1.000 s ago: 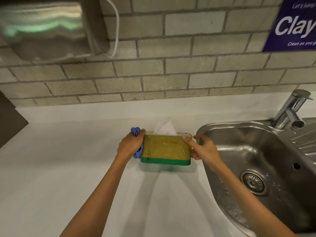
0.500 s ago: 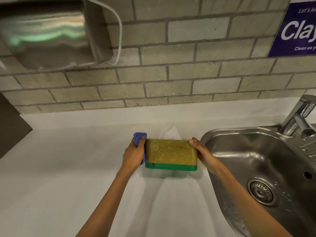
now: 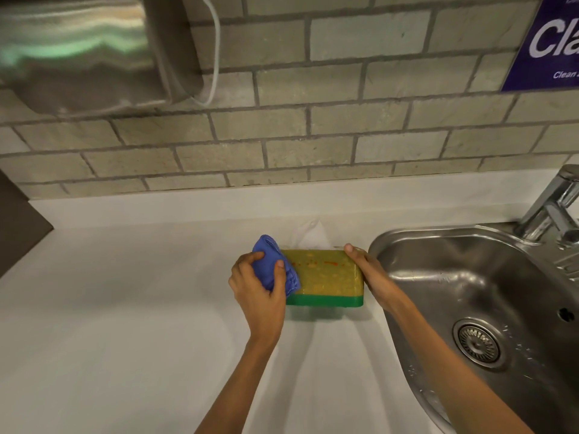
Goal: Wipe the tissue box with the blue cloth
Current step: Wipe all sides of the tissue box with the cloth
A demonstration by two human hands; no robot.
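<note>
The tissue box [image 3: 329,277] stands on the white counter [image 3: 125,324], yellow with a green band along its bottom and reddish marks on its near face. A white tissue [image 3: 313,234] sticks up from its top. My left hand [image 3: 258,288] is closed around the bunched blue cloth [image 3: 275,266] and presses it against the left end of the box's near face. My right hand [image 3: 369,275] grips the box's right end, thumb on the top edge.
A steel sink [image 3: 488,308] with a drain lies directly right of the box, and a chrome tap [image 3: 551,208] stands at its back. A metal dispenser [image 3: 84,51] hangs on the brick wall above left. A purple sign [image 3: 548,42] is at top right.
My left hand has brought the blue cloth from the box's left side round onto its near face. My right hand has closed more firmly on the right end.
</note>
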